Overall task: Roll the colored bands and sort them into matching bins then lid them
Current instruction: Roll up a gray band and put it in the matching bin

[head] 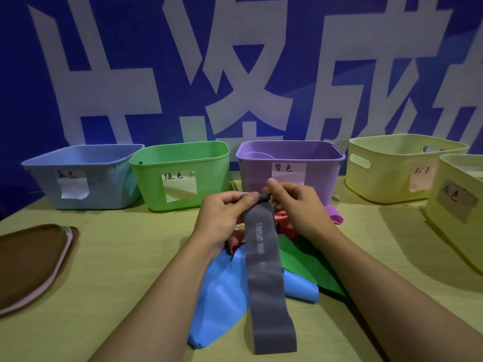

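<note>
— Where's our grey band (264, 270)?

— We hold its top end up in front of the purple bin (288, 163); a small roll has formed there. Our left hand (224, 212) pinches one side of the roll with thumb and fingers, our right hand (292, 205) pinches the other. The rest hangs down toward us over the blue band (222, 291).

— And around it?

— A green band (303, 262) and a pink band (283, 222) lie under our wrists. Behind stand the blue bin (86, 173), green bin (180, 173) and two yellow bins (402, 165). Stacked lids (31, 259) lie at left on the table (117, 257).
</note>
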Demonstrator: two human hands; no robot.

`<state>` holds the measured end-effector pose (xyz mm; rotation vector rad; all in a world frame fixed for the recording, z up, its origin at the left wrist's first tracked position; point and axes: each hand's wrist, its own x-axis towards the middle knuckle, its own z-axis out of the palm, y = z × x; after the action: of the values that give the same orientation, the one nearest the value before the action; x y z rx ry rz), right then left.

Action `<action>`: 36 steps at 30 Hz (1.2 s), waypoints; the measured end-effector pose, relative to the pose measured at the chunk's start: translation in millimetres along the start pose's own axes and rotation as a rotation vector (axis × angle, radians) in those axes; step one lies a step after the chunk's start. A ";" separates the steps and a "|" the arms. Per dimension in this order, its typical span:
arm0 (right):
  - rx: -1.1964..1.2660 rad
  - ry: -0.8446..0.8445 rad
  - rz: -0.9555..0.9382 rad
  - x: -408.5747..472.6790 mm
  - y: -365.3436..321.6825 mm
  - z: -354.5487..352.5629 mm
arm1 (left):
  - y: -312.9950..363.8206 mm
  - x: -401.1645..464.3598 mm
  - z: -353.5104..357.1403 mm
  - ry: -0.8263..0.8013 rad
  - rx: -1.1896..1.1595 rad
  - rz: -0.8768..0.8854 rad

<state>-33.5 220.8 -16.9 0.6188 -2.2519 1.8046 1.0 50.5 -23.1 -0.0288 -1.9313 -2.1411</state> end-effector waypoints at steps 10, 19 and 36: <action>-0.220 0.110 0.024 -0.4 -9.5 5.2 | 4.1 -0.2 3.4 -0.021 -0.116 0.057; -0.002 -0.004 0.035 -1.4 -11.4 6.7 | 5.2 -1.2 3.3 -0.005 -0.088 0.106; 0.312 -0.092 0.027 -0.6 -6.2 6.1 | 14.3 -9.7 7.8 -0.071 -0.196 -0.056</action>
<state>-29.6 214.0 -13.1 0.7397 -2.0563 2.2059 12.0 58.6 -10.1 -0.0889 -1.7715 -2.3893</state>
